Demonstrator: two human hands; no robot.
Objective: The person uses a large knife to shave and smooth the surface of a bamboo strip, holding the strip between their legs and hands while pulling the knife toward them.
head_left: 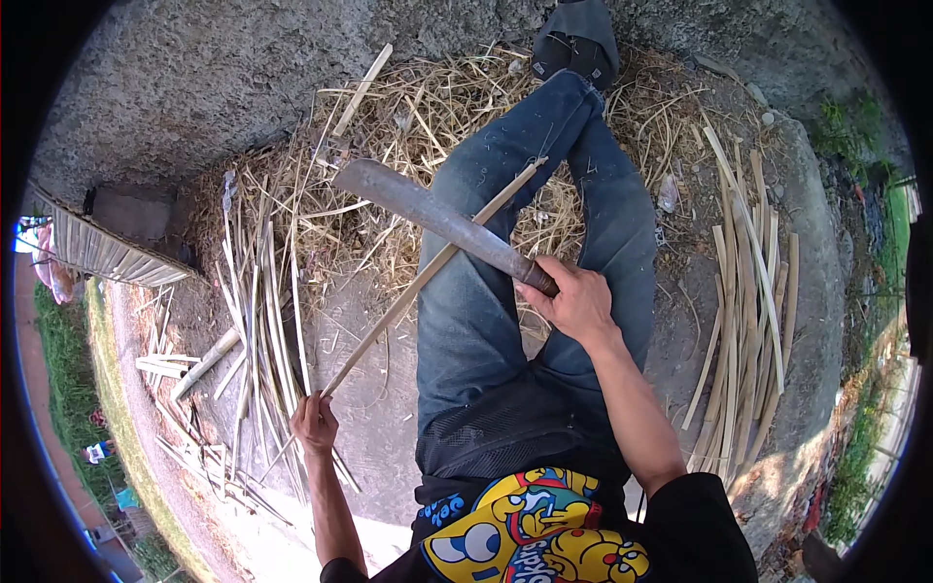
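My right hand [575,299] is closed around the dark handle of a machete [428,209], above my lap. Its broad, worn metal blade points to the upper left and crosses over a long, thin bamboo strip [389,318]. The near end of that strip is pinched in my left hand [314,423], out to the left at about hip level. From there the strip slants up over my left thigh, its far end near my knees. Blade and strip seem to meet above the thigh; whether they touch I cannot tell.
Bundles of split bamboo strips lie on the ground to the left [262,321] and to the right [743,321]. Shavings [398,126] litter the ground around my legs. A rough grey wall [243,78] rises ahead. A slatted bamboo panel [107,243] stands at the far left.
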